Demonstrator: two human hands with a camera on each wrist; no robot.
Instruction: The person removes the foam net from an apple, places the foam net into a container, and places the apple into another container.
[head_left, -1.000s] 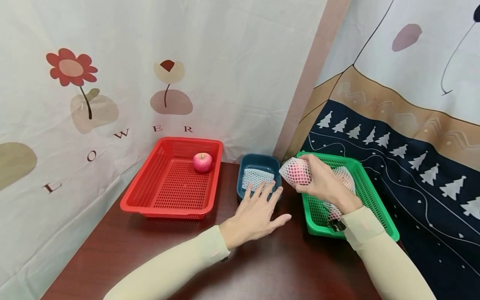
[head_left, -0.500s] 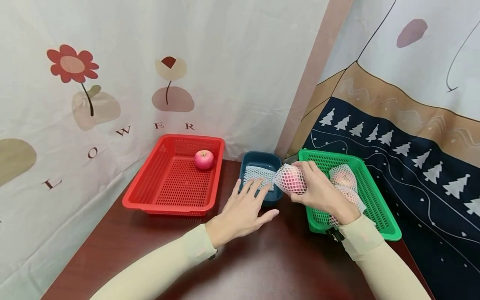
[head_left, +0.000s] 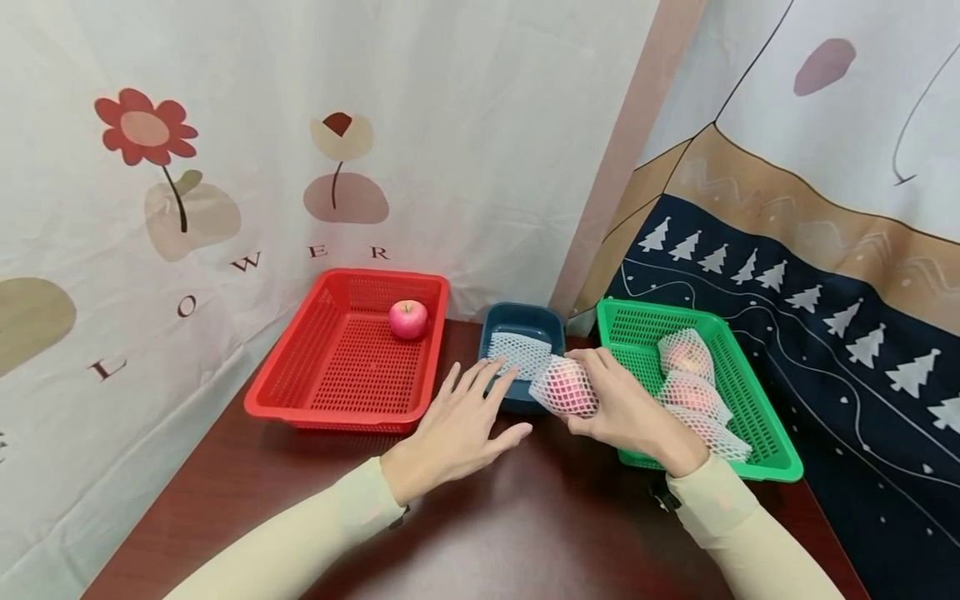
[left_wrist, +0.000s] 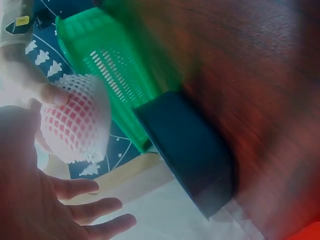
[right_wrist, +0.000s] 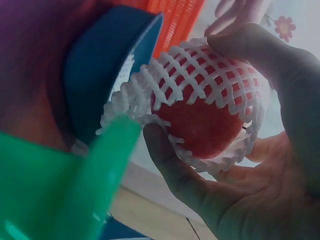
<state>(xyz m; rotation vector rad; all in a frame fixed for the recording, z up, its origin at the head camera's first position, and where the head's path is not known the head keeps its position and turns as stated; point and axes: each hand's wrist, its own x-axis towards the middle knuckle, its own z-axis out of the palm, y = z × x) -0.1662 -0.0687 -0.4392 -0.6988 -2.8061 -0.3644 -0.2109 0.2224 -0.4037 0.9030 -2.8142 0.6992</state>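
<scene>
My right hand (head_left: 626,408) grips an apple in a white foam net (head_left: 567,387), held in front of the small blue bin. In the right wrist view, thumb and fingers curl round the netted apple (right_wrist: 205,120), and bare red skin shows through a gap in the net. My left hand (head_left: 457,425), fingers spread and nearly straight, hovers left of the netted apple and holds nothing. The blue bin (head_left: 525,314) contains a flat white foam net (head_left: 517,352). In the red basket (head_left: 341,412) sits one bare apple (head_left: 408,319).
At the right stands a green basket (head_left: 776,417) with netted apples (head_left: 686,354) and a foam net (head_left: 712,432) towards its front. A dark red-brown table (head_left: 525,533) lies under everything. Printed cloth (head_left: 465,150) hangs close behind the baskets.
My right hand has carried the netted apple left, from over the green basket's edge to before the blue bin. My left hand has drawn left and slightly down, away from the bin.
</scene>
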